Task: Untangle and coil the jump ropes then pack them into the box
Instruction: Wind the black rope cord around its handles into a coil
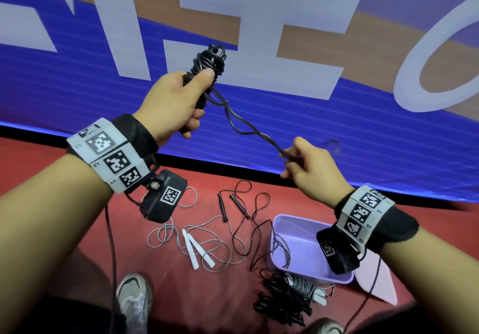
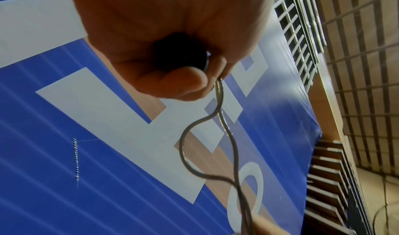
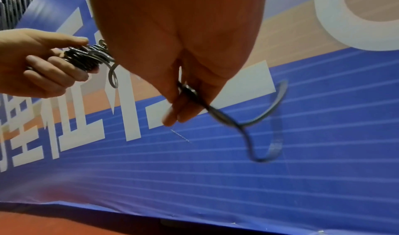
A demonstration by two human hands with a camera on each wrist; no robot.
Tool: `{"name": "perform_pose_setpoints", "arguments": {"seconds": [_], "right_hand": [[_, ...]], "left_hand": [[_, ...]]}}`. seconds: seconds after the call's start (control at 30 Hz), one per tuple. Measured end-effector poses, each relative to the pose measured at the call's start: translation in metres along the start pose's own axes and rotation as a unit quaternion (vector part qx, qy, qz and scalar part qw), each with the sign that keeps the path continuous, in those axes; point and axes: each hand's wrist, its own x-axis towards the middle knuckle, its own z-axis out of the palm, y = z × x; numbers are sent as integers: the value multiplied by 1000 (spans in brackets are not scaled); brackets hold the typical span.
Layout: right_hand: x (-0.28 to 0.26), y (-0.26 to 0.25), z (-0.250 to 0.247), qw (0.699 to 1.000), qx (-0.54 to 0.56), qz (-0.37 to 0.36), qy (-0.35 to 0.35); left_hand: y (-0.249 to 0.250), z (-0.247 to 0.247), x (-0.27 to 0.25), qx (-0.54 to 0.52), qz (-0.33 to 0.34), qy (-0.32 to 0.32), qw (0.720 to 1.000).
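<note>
- While we wind the black jump rope [image 1: 207, 74], our left hand [image 1: 171, 100] curls round its two handles and the turns already laid on them, thumb pressed on top so that the coil cannot spring loose.
- Our right hand [image 1: 308, 167] pinches the doubled free cord [image 1: 243, 129] between thumb and fingertips, down and to the right of the coil, which keeps the strand taut enough to lay the next turn neatly.
- Beyond that pinch the right wrist view shows the last loop of cord [image 3: 265, 122] hanging free and blurred, so we judge only a short tail is left to wind.
- We hold the coil high above the purple box [image 1: 290, 219], which stands open on the red floor [image 1: 64, 167]; from there the finished bundle can be lowered straight in.
- Inside the box we see one thin dark cord [image 1: 283, 250] draped over its left wall, with the rest of the bottom bare; whether that cord belongs to a rope lying outside we cannot tell.
- Just in front of the box lie coiled bundles [image 1: 282, 300], black and grey, wound but not yet packed.
- Left of the box, a loose black rope [image 1: 241, 209] and a white-handled rope [image 1: 197, 250] sprawl across the floor with their cords crossing; we judge they are not yet untangled.
</note>
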Motion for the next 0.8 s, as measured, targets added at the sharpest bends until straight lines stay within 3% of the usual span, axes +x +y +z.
{"name": "perform_pose_setpoints", "arguments": {"seconds": [0.13, 0.27, 0.4, 0.5, 0.63, 0.8], "right_hand": [[-2, -17, -2, 999, -29, -21, -28], [-2, -29, 0, 999, -5, -46, 4], [-1, -24, 8, 995, 29, -93, -2], [0, -26, 9, 990, 122, -38, -56], [-2, -30, 3, 941, 322, 59, -88], [0, -21, -1, 952, 282, 59, -97]], "left_hand": [[-1, 1, 0, -6, -9, 14, 1000], [1, -7, 4, -8, -19, 42, 999], [-2, -4, 4, 25, -10, 20, 999], [-3, -3, 3, 41, -5, 12, 999], [-3, -5, 5, 55, 0, 24, 998], [-4, -2, 6, 75, -1, 41, 996]]}}
